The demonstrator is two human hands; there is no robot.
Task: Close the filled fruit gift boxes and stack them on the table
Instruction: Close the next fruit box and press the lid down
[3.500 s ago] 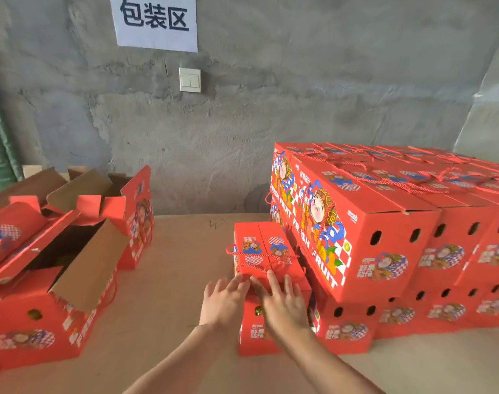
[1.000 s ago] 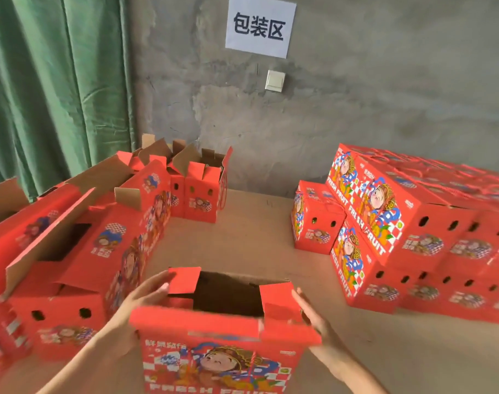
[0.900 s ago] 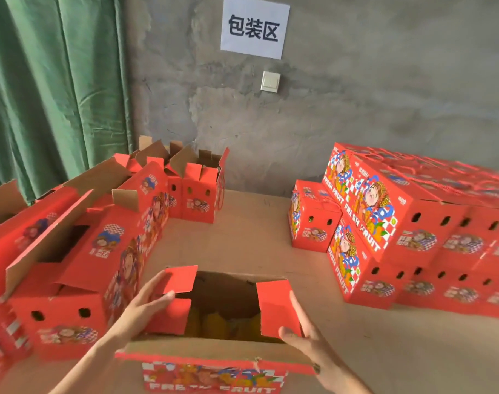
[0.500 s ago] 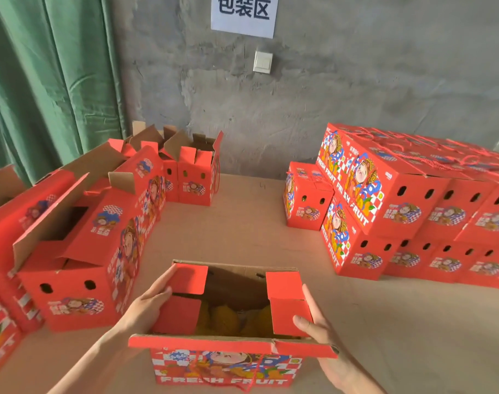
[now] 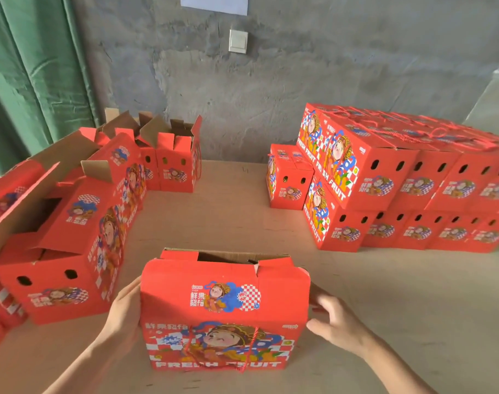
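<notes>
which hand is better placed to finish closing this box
Right, probably: the right hand only touches the box's right end with loose fingers; the left hand lies flat against the left end.

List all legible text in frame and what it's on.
"FRESH FRUIT": front of nearest gift box.
"FRESH FRUIT": side of stacked closed boxes.
"鲜果", next two characters unclear: folded flap of nearest gift box.
Smaller print: too blurred.
Paper sign: text cut off by frame.

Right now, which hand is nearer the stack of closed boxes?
Right. The right hand is by the front box's right side, toward the stack; the left hand is at its left side, farther.
</notes>
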